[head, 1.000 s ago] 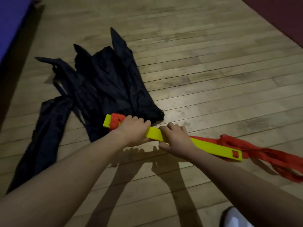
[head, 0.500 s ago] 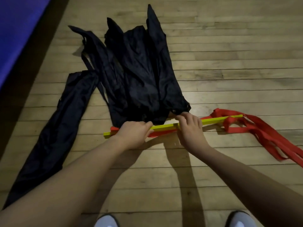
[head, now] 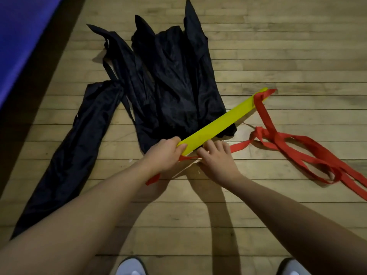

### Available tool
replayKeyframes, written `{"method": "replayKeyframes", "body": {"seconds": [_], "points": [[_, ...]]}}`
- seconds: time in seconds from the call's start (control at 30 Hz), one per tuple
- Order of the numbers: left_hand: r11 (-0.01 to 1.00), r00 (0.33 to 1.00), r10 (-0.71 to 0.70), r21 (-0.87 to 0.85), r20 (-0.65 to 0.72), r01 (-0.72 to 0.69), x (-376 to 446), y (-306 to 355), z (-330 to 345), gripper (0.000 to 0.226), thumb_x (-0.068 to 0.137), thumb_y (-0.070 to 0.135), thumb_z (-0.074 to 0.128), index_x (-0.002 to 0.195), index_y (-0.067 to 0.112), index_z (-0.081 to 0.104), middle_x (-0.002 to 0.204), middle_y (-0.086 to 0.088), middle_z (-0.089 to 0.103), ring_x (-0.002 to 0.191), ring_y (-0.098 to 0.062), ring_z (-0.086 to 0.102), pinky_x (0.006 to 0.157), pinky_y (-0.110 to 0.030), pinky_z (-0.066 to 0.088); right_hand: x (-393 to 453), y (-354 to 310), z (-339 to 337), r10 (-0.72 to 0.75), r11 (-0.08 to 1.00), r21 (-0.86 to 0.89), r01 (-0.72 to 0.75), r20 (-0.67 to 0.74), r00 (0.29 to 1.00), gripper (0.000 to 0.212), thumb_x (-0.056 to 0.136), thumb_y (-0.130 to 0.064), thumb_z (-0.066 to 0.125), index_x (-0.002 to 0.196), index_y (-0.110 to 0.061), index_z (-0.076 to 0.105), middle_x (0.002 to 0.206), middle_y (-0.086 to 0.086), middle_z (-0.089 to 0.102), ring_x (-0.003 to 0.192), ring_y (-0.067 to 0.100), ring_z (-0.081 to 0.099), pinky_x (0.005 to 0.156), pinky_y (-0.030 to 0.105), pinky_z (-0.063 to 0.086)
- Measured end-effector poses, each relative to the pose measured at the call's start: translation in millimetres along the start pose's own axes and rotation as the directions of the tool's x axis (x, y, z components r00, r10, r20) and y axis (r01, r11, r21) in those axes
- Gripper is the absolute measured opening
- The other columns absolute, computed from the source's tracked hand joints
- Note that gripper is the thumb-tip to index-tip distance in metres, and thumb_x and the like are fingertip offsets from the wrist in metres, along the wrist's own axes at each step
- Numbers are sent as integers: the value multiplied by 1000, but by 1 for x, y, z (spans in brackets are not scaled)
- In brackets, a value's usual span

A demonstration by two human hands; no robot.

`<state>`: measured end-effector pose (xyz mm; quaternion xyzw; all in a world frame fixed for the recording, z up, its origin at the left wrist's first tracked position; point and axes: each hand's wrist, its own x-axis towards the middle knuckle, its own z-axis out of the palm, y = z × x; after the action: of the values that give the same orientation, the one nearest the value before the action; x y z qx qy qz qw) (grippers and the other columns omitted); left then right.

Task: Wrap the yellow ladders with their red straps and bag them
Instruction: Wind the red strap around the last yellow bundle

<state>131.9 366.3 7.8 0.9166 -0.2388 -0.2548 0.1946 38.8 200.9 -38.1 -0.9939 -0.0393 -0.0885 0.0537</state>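
Observation:
A flat yellow ladder bundle point(head: 220, 122) points up and to the right, its far end lying over the lower edge of a pile of black bags point(head: 174, 82). My left hand point(head: 164, 153) grips the bundle's near end. My right hand point(head: 215, 157) sits just below the bundle with its fingers curled at the red strap point(head: 294, 147); the exact hold is hidden. The strap loops round the far tip and trails in loose coils over the floor to the right. A short red end hangs under my left wrist.
A long narrow black bag point(head: 75, 147) lies on the wooden floor at left. A blue mat point(head: 21, 36) borders the upper left. The toes of my two shoes point(head: 132, 268) show at the bottom edge.
The yellow bundle has turned from edge-on and level to flat-side up, its far end swung up over the black bags. My right hand slid from mid-bundle to the near end.

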Motion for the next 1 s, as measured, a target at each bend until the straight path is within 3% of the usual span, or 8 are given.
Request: {"method": "replayKeyframes", "body": {"seconds": [0.13, 0.33, 0.4, 0.53, 0.63, 0.8, 0.9, 1.0], "points": [[993, 1000, 4, 114, -8, -3, -3, -7, 1, 28, 102, 42, 35, 100, 18, 49, 88, -8, 60, 84, -31, 58, 68, -40, 44, 11, -11, -1, 1, 992, 128, -12, 87, 996, 6, 79, -16, 58, 82, -12, 56, 80, 8, 57, 74, 32, 52, 68, 38, 31], [961, 994, 56, 265, 92, -79, -14, -16, 2, 40, 96, 61, 29, 105, 23, 39, 82, 1, 51, 79, -23, 55, 63, -38, 42, 0, -1, -18, 92, 949, 249, -192, 365, 926, 15, 100, -25, 44, 105, -11, 43, 76, 8, 56, 75, 37, 58, 58, 37, 37], [923, 992, 62, 373, 112, -100, -20, -18, 3, 55, 87, 74, 31, 112, 25, 37, 86, 2, 52, 78, -19, 53, 61, -35, 44, -5, 7, -21, 97, 935, 289, -207, 356, 930, 20, 100, -30, 47, 105, -11, 49, 84, 8, 64, 77, 34, 60, 59, 36, 38], [859, 992, 116, 496, 53, -127, -30, -28, 6, 58, 90, 71, 30, 121, 23, 38, 105, -6, 59, 92, -28, 61, 64, -33, 42, -16, 24, -23, 176, 900, 345, -267, 274, 946, 18, 97, -24, 53, 104, -10, 62, 89, 8, 69, 85, 33, 63, 61, 36, 41], [837, 989, 127, 527, 75, -147, -39, -29, 11, 61, 91, 69, 27, 126, 21, 37, 111, -10, 58, 97, -32, 61, 65, -35, 37, -21, 29, -27, 273, 866, 363, -345, 235, 933, 28, 97, -23, 53, 124, -13, 54, 94, 8, 70, 85, 34, 64, 60, 36, 41], [809, 979, 197, 555, 57, -195, -45, -29, 20, 37, 101, 31, 36, 137, 24, 34, 119, -6, 57, 100, -30, 61, 67, -35, 43, -10, 27, -26, 229, 971, -16, -237, 331, 915, 62, 100, -21, 46, 152, -26, 14, 95, 2, 67, 84, 28, 63, 70, 33, 38], [784, 977, 192, 585, 89, -208, -48, -27, 27, 31, 100, 26, 37, 130, 24, 36, 113, -3, 60, 97, -27, 61, 63, -34, 39, 2, 30, -23, 210, 970, -185, -155, 324, 923, 40, 94, -11, 41, 133, -23, 44, 109, 2, 65, 98, 28, 61, 84, 34, 37], [797, 986, 137, 581, 97, -168, -47, -29, 28, 24, 98, 21, 40, 122, 20, 40, 105, -3, 63, 92, -27, 61, 65, -33, 39, 7, 37, -21, 215, 958, -251, -135, 323, 922, 33, 89, -7, 42, 116, -20, 54, 107, 1, 64, 99, 26, 61, 84, 32, 34]]}}
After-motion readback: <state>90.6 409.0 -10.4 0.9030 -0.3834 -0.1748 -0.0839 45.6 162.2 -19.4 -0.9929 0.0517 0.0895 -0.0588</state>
